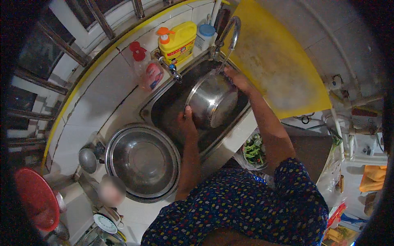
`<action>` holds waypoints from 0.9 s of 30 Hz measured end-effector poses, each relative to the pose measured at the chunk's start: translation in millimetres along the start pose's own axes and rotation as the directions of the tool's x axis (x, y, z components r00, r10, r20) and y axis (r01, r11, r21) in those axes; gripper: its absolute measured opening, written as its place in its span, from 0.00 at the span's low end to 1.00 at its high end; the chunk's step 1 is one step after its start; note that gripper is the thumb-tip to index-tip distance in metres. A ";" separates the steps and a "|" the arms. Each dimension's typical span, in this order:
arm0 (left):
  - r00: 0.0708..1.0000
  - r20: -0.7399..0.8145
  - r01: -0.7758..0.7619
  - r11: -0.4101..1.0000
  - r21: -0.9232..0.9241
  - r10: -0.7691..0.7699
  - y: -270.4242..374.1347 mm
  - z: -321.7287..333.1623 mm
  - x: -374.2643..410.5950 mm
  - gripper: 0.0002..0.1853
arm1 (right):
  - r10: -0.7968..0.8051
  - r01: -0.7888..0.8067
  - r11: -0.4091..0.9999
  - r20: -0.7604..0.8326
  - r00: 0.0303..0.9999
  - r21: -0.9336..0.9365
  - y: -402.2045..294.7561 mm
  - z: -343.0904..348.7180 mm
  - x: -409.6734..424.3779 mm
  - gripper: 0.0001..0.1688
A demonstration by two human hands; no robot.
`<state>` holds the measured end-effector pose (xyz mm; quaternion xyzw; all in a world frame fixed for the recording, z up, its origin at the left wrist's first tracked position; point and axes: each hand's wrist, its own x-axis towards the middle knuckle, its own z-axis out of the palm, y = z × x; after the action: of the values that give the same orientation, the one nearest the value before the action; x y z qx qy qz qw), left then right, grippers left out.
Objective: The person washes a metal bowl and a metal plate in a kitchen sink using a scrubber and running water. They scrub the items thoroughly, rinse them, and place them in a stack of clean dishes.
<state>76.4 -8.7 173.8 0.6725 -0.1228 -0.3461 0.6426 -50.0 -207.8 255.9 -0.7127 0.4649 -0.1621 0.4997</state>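
A shiny metal pot (212, 97) is tilted on its side inside the dark sink basin (166, 110). My left hand (187, 118) grips its lower left edge, thumb on top. At the upper right, my right hand (236, 78) holds the other side of the pot, just beside a thin stream of water. That water falls from the curved metal faucet (235, 33) onto the pot. A second small tap (174, 72) with a blue mark sits at the basin's back edge. The fingers under the pot are partly hidden.
Stacked metal basins (143, 163) stand left of the sink. Behind it are a pink-labelled pump bottle (150, 73), a yellow jug (178, 43) and a blue-lidded tub (205, 35). A bowl of green vegetables (254, 150) lies below right. A red plate (38, 198) is at far left.
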 end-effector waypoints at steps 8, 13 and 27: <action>0.865 -0.161 -0.437 0.871 0.225 0.476 -37.7 16.5 27.0 0.18 | 0.103 -0.105 0.994 0.085 0.991 0.016 45.8 -28.4 29.4 0.22; 0.785 0.211 -0.589 0.596 0.545 0.583 -2.1 36.8 37.2 0.14 | -0.250 0.355 0.765 0.260 0.933 -0.538 49.4 -0.3 39.4 0.16; 0.964 -0.051 -0.235 0.930 0.281 0.259 -6.7 7.4 17.7 0.20 | 0.000 -0.016 0.961 0.056 0.998 0.275 78.5 28.0 35.2 0.21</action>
<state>82.9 -24.2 162.5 0.7482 -0.2246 -0.2124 0.5870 -51.7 -226.5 167.4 -0.6385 0.4266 -0.2034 0.6074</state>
